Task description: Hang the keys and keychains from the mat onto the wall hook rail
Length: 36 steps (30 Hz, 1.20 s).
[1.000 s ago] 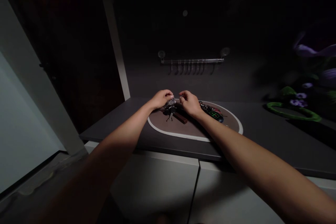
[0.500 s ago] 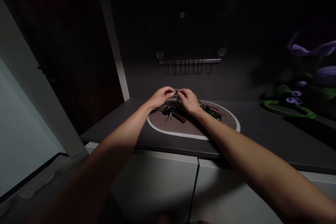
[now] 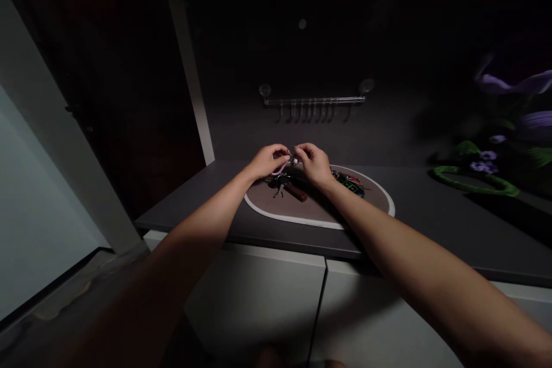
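Above an oval mat (image 3: pixel 284 217) with a white rim, my two hands meet at a small metal key ring (image 3: pixel 294 158). My left hand (image 3: pixel 269 162) pinches its left side, and a pink strap (image 3: pixel 279 170) hangs under those fingers. The fingertips of my right hand (image 3: pixel 314 162) are closed on the ring's other side. A small pale piece dangles between the hands, too small to name. Just below lie a bunch of keys (image 3: pixel 280 189) and a brown bar-shaped fob (image 3: pixel 296 192). Partly behind my right wrist is a dark, green-patterned item (image 3: pixel 351 185) among other key pieces.
On the wall behind, a clear rail (image 3: pixel 314 101) carries several hooks. A green ring-shaped stand (image 3: pixel 474 181) with purple flowers (image 3: pixel 483 165) occupies the right of the dark counter (image 3: pixel 181 201). White cabinet doors (image 3: pixel 259 293) are below; a dark doorway stands left.
My hands have turned the ring, so the pink strap and a pale dangling piece now show. My right fingers have shifted slightly right. The view has moved a little.
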{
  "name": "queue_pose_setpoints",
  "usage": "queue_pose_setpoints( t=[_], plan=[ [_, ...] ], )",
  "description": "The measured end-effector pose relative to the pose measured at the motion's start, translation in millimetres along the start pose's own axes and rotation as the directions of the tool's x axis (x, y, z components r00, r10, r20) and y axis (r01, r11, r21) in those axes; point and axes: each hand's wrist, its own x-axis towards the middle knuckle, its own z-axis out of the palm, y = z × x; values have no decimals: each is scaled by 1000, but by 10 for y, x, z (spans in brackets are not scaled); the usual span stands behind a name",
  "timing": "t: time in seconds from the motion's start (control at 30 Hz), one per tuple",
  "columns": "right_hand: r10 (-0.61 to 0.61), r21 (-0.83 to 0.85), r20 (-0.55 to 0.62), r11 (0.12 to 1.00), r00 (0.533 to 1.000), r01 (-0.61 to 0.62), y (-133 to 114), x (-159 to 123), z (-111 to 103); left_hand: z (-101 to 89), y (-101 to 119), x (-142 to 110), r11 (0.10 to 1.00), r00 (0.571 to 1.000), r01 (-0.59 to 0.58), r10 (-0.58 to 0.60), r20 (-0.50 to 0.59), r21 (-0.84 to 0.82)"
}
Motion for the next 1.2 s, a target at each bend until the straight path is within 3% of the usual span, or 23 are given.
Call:
queue_pose_setpoints(
  t=[0.2, 0.33, 0.47, 0.7, 1.03, 1.2],
  plan=[
    [-6, 54, -17, 998, 1000, 7, -10, 24, -25, -8, 91, -17, 998, 997, 17, -22, -73, -68],
    [5, 114, 1, 993, 1000, -5, -1, 24, -19, 10, 76, -3, 991, 997, 26, -35, -62, -128],
    [64, 228, -15, 972, 998, -59, 42, 40, 4, 40, 22, 23, 963, 996, 56, -74, -59, -263],
    [183, 361, 104, 909, 978, -208, 18, 26, 23, 82, -10, 39, 895, 991, 52, -100, -87, -443],
    [142, 218, 49, 964, 989, -149, -141, 111, 20, 50, -42, 72, 957, 966, -49, -28, -256, -286],
    [178, 339, 49, 923, 983, -184, -158, 343, 117, 11, -70, 85, 984, 908, 2, -78, -411, -181]
  ],
)
